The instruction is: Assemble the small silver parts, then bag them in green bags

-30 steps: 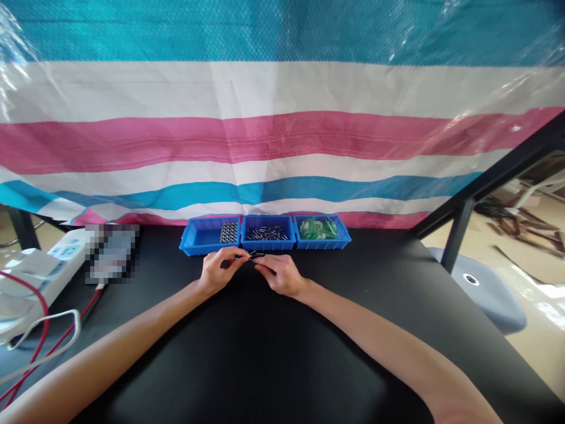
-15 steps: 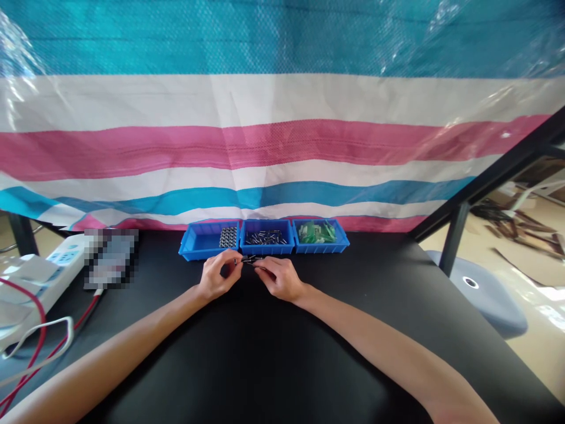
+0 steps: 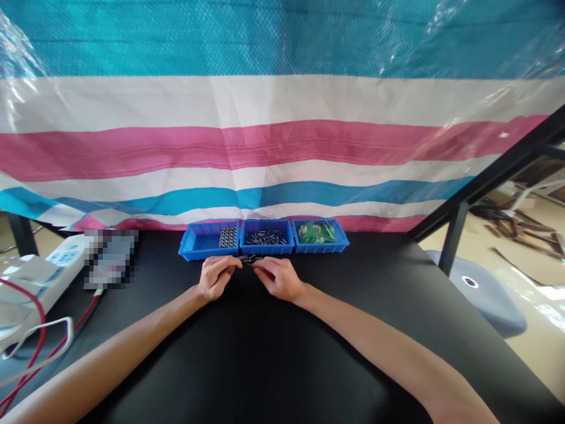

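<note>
My left hand (image 3: 217,277) is closed, its fingers pressed together and the fingertips at one end of a small cluster of dark, shiny metal pins (image 3: 250,259). At the other end, my right hand (image 3: 280,278) pinches the pins between thumb and fingers. What exactly lies between the left fingertips is too small to make out. Just behind the hands, a middle blue bin (image 3: 268,249) holds many loose metal pins (image 3: 266,237). The left blue bin (image 3: 207,254) has rows of small round metal pieces (image 3: 228,237) at its right end.
Green-and-clear plastic packets (image 3: 316,231) lie in the right blue bin (image 3: 324,248). A white power strip (image 3: 66,256), a blurred-out device (image 3: 110,259) and red and white cables are on the left. A striped sheet (image 3: 273,141) hangs behind the black table (image 3: 265,365); a grey stool (image 3: 481,300) stands right.
My left thumb and fingers have gone from a rounded pinch to a flatter, lower shape, the thumb drawn back from the pins. My right hand has hardly moved.
</note>
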Available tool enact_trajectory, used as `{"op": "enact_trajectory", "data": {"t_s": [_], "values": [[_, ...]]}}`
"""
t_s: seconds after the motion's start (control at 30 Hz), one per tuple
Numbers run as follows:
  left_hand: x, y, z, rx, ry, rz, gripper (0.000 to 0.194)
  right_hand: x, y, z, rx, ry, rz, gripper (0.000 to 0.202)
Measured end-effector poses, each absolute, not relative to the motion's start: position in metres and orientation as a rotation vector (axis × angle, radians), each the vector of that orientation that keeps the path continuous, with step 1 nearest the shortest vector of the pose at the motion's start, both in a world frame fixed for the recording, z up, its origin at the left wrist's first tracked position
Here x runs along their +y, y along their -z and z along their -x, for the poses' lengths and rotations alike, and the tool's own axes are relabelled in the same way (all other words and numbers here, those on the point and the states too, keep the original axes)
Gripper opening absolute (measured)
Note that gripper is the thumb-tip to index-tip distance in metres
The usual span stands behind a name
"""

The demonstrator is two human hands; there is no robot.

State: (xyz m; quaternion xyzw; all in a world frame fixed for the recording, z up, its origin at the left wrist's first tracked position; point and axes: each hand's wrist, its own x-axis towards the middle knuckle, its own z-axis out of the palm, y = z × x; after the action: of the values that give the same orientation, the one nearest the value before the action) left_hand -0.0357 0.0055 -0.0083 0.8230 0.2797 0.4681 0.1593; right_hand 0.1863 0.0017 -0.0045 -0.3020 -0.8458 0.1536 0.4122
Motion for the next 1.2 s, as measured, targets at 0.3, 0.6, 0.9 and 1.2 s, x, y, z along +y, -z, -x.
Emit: {"op": "enact_trajectory", "data": {"t_s": [0.3,0.6,0.9,1.2], "values": [[0.002,-0.005,0.027,0.832,-1.428,-2.345,0.018,0.001,0.005,-0.186,-2.108,-0.387,0.755,0.018],[0.006,0.001,0.021,0.874,-1.581,-2.311,0.018,0.002,0.007,-0.186,-2.039,-0.424,0.785,0.018],[0.008,0.006,0.017,0.924,-1.675,-2.262,0.017,0.003,0.007,-0.185,-2.047,-0.408,0.780,0.018],[0.007,0.007,0.017,0.995,-1.673,-2.279,0.013,0.004,0.007,-0.185,-2.095,-0.417,0.791,0.020]]}}
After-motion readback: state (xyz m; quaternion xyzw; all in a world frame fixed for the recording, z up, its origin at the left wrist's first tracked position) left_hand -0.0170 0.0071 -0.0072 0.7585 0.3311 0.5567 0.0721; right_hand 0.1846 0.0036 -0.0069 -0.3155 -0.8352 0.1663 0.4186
